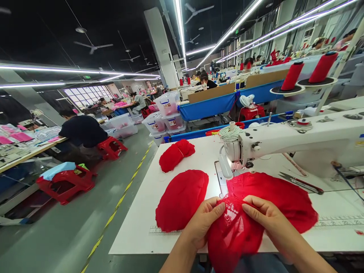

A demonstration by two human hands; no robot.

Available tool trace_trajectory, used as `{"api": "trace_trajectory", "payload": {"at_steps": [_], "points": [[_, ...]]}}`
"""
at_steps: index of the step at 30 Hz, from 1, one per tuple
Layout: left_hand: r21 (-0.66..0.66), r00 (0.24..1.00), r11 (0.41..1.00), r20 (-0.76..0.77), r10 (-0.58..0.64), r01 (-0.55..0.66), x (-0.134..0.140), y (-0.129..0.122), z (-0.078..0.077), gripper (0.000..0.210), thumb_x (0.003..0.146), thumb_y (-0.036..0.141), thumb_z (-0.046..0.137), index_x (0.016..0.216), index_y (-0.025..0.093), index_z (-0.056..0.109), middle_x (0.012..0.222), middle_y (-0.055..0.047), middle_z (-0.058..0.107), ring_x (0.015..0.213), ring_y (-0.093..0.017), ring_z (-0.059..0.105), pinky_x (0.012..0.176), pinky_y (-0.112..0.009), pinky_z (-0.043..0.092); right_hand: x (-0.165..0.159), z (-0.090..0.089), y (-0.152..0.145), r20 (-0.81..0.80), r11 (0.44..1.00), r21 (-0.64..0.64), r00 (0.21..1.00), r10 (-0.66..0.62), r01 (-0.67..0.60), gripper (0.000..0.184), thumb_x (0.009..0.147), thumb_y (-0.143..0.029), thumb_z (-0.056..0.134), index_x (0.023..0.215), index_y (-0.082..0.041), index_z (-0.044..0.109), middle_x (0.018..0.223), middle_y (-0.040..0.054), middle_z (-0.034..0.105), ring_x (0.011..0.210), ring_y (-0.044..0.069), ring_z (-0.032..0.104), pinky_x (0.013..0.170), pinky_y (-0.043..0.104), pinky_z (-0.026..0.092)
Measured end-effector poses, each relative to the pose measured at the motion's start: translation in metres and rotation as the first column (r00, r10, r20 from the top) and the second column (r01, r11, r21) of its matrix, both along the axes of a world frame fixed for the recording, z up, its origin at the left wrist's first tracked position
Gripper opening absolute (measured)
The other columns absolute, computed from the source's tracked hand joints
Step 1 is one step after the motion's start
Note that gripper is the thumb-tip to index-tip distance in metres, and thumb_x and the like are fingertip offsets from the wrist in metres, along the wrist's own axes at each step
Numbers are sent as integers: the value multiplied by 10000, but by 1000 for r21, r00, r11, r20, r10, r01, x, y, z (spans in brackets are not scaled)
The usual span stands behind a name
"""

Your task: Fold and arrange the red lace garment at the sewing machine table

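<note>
**Both hands gripping red lace at the machine**

You are pinching a piece of red lace fabric [241, 223] with your left hand [203, 220] and right hand [265, 218], both closed on it. It is lying on the white table [142, 220], just in front of the sewing machine [298, 142]. Two red fabric stacks [182, 199] are sitting to its left.
</note>
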State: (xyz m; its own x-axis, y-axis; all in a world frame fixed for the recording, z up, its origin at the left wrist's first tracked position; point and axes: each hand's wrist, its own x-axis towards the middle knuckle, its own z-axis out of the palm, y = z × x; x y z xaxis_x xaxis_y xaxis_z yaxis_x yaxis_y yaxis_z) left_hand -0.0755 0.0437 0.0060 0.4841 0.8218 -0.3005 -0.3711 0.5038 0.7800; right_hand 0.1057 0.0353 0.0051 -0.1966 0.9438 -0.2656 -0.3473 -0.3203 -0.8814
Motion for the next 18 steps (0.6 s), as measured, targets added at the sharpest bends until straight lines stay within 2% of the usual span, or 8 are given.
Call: {"api": "trace_trajectory", "payload": {"at_steps": [2,4,8,11,15,18], "points": [[-34,989,989,-2,-147,147,-2,-1,-2,561,513,467,888,874,86,691,735,-55,671,637,-113,612,654,-206,492,0,0,0,-72,999,-26,997,-27,25,364,672,-471,815,697,-174,606,665,-25,583,637,116,498,614,203,419],[-92,968,966,-51,-247,241,-4,-3,-4,578,435,409,921,856,75,710,717,-49,666,619,-115,607,635,-213,496,-1,0,-1,-126,998,-47,991,-49,44,360,690,-471,802,705,-176,597,651,-29,573,616,109,490,597,199,419],[-115,955,974,-203,-215,195,-2,-10,-8,492,460,397,902,792,84,720,704,-41,659,593,-112,587,589,-207,456,-2,-3,0,-169,992,-61,978,-122,113,375,671,-474,817,713,-179,589,629,-34,552,583,99,465,553,188,420],[-33,954,979,-221,-203,201,3,-16,-5,476,541,461,855,781,79,704,693,-37,617,576,-93,529,555,-196,382,-4,-7,1,-209,981,-82,959,-189,175,346,653,-420,844,726,-187,599,615,-40,542,564,86,448,532,171,419],[149,939,941,-217,-268,303,9,-27,5,427,683,497,759,696,111,577,637,14,448,578,-57,363,544,-205,249,-9,-7,4,-244,957,-111,926,-287,267,398,549,-389,908,682,-189,591,595,-52,527,540,67,418,520,146,418],[259,888,883,-356,-290,392,14,-32,-7,511,718,559,701,592,161,405,601,36,317,561,-60,254,526,-252,166,-15,-4,4,-260,919,-147,881,-394,367,449,503,-414,924,620,-174,562,585,-53,509,539,54,411,510,118,407]]}}
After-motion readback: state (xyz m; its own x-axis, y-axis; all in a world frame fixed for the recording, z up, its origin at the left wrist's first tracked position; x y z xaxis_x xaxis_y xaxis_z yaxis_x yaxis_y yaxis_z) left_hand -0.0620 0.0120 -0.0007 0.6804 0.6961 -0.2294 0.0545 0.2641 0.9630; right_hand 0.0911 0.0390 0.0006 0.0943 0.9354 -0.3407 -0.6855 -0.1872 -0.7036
